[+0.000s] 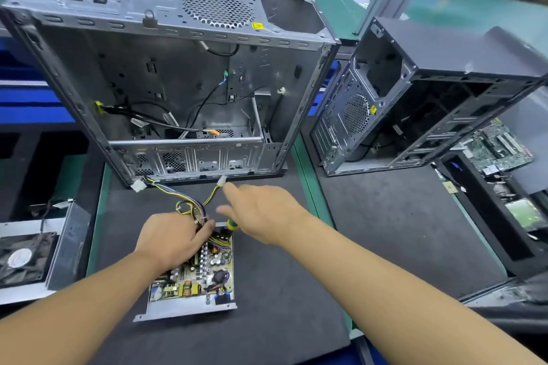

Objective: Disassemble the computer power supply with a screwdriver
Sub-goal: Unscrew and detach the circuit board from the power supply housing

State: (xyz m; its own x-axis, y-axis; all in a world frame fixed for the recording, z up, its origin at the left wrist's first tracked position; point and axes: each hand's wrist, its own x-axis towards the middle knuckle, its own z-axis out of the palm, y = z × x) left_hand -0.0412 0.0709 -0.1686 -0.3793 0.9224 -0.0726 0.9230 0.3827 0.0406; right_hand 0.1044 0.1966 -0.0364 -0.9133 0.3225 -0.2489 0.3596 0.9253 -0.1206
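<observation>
Both sets of fingers: left hand (169, 238) curls round the cable bundle (192, 207) at the power supply's (192, 275) far end; right hand (261, 213) blurred, forefinger out, above the screwdriver (232, 224) handle, grip unclear. Lid off, board bare. Likely freeing the board; next, seat the tip on a board screw.

I am working with both arms bare. My left hand (175, 234) and left forearm (89, 299) are showing uncovered skin from the knuckles back to the lower left corner of the view. My right hand (267, 213) and right forearm (385, 284) are showing the same, uncovered all the way to the lower right edge. The right hand's fingers are coming out slightly blurred, so finer marks on them are escaping me.
</observation>
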